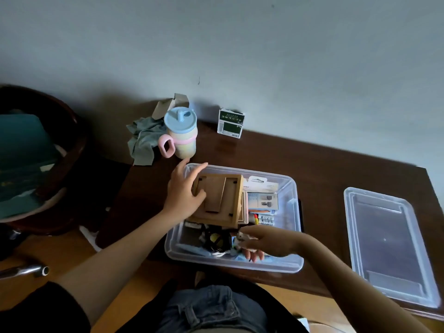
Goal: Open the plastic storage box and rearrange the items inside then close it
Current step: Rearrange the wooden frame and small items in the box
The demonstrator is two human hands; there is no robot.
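The clear box [294, 200] and clear lid [389, 246] lie on a dark brown table [324, 164], by a tan wooden frame [219, 200], a pastel cup [181, 134] with blue top and pink handle, a grey-green cloth [143, 140] and a green-and-white carton [231, 123].

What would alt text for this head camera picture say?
A person's left hand holds a wooden frame over an open clear plastic box of small items, while the right hand pinches a small object. The lid lies to the right on the dark table.

Storage box [292, 265] mid-desk [324, 169], lid [389, 246] to its right, cup [181, 133] and carton [230, 123] behind.
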